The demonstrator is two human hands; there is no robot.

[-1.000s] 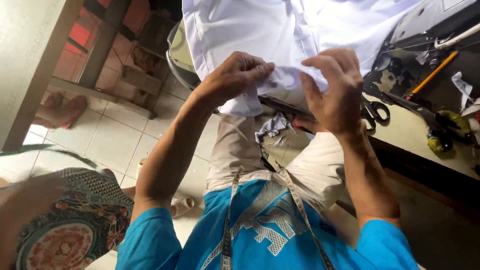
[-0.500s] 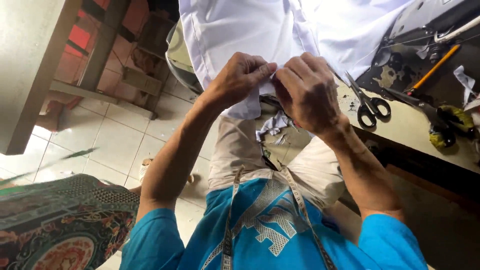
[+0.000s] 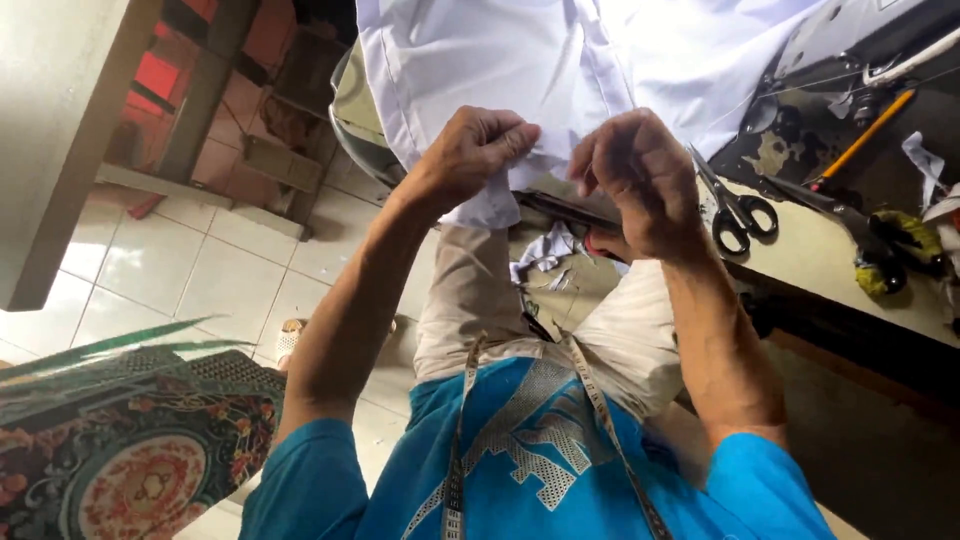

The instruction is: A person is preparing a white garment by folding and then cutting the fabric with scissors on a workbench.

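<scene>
Both hands work at the near edge of a white cloth (image 3: 500, 60) that fills the frame from 11 to 1 o'clock, its far end cut off at the top. The left hand (image 3: 480, 150) is closed, fingers pinching the cloth's hem. The right hand (image 3: 640, 175) is curled almost to a fist at the same hem; its fingertips face away, so what they grip is hard to make out. Just below the hands a dark, flat object shows only in part.

At 2 o'clock, scissors (image 3: 735, 205) lie on a pale table (image 3: 820, 260); past them a dark machine (image 3: 850, 70) runs off the frame, with an orange pencil (image 3: 865, 135) against it. A tape measure (image 3: 600, 420) hangs over the blue shirt. White floor tiles (image 3: 180, 270) spread at 9 o'clock, and a patterned cushion (image 3: 130, 450) fills the corner at 8 o'clock.
</scene>
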